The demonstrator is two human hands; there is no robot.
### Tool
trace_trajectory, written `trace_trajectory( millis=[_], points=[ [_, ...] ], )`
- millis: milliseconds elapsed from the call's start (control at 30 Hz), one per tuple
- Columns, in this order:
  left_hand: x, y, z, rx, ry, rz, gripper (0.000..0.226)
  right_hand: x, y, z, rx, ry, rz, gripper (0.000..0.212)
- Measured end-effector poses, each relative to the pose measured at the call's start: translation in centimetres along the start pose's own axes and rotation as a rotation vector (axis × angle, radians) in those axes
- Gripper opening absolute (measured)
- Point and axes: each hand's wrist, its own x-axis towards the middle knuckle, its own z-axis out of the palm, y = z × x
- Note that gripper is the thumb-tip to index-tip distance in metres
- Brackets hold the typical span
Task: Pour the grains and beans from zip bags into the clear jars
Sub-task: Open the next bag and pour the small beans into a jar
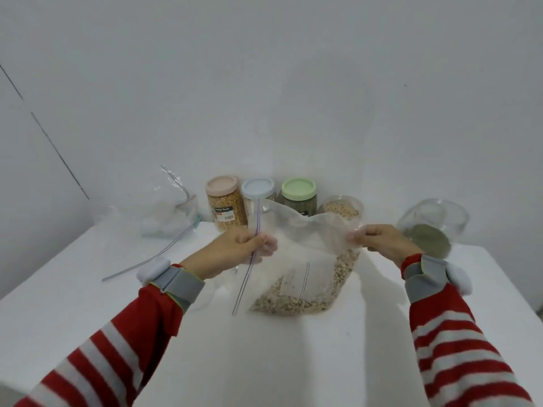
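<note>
A clear zip bag (305,259) holding pale beige grains rests on the white table (264,362), its mouth held up and spread. My left hand (238,251) pinches the bag's left top edge at the blue zip strip. My right hand (382,242) grips the right top edge. Right behind the bag stands an open clear jar (342,208) filled with similar grains. Three lidded jars line the wall: a pink-lidded one (224,202) with yellow kernels, a pale blue-lidded one (258,193), and a green-lidded one (299,196) with dark contents.
Empty crumpled zip bags (173,212) lie at the back left of the table, one zip strip trailing forward. A clear jar (432,227) lies tilted at the right, with greenish grains inside. The white wall stands close behind the jars.
</note>
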Motion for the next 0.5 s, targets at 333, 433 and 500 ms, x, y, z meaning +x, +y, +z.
trace_trajectory(
  millis=[333,433,500],
  points=[
    [-2.0,-1.9,-0.6,-0.181,0.191,0.039,0.029,0.1,3.6,5.0,0.572,0.031,-0.016,0.073],
    [-2.8,-4.0,0.3,-0.156,0.231,0.053,0.028,0.3,5.4,6.8,0.688,-0.018,0.065,0.067],
    [-3.4,-6.1,0.8,0.013,0.266,0.074,0.030,0.2,6.6,7.9,0.793,-0.017,0.083,0.049]
  ],
)
